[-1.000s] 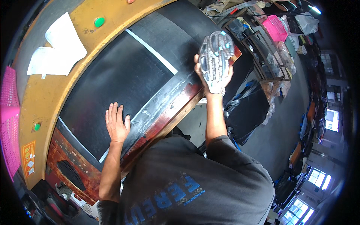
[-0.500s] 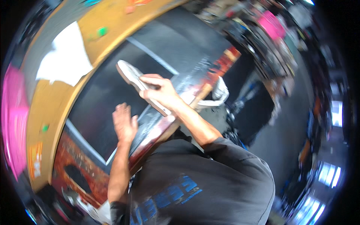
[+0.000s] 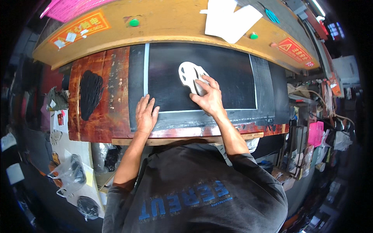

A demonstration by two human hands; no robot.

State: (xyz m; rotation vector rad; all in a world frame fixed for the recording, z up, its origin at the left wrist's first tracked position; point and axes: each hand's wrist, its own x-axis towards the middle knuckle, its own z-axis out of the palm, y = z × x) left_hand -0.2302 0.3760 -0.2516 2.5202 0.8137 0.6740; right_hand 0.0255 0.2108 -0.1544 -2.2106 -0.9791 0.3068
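My right hand (image 3: 208, 97) grips a white, shoe-sole-shaped cutting die (image 3: 188, 73) with dark cut-outs, thumb on its near edge and fingers over its right side. The die lies face up over the middle of a black sheet (image 3: 167, 58); whether it touches the sheet I cannot tell. Pale strips border the sheet on its left, right and near sides. Near its lower left corner rests my left hand (image 3: 146, 115), flat, holding nothing, with fingers slightly apart by the end of the left pale strip (image 3: 146, 73).
A yellow machine beam (image 3: 171, 33) with green buttons crosses the far side; white paper (image 3: 229, 23) hangs over it. On the worn reddish board (image 3: 116, 77) at left sits a black pile (image 3: 91, 93). Plastic bags (image 3: 72, 174) are at lower left, a pink basket (image 3: 316, 134) at right.
The whole view has turned. The die, earlier tilted up with its side edge showing, now lies flatter over the sheet. My left hand is now down by the sheet's lower left corner.
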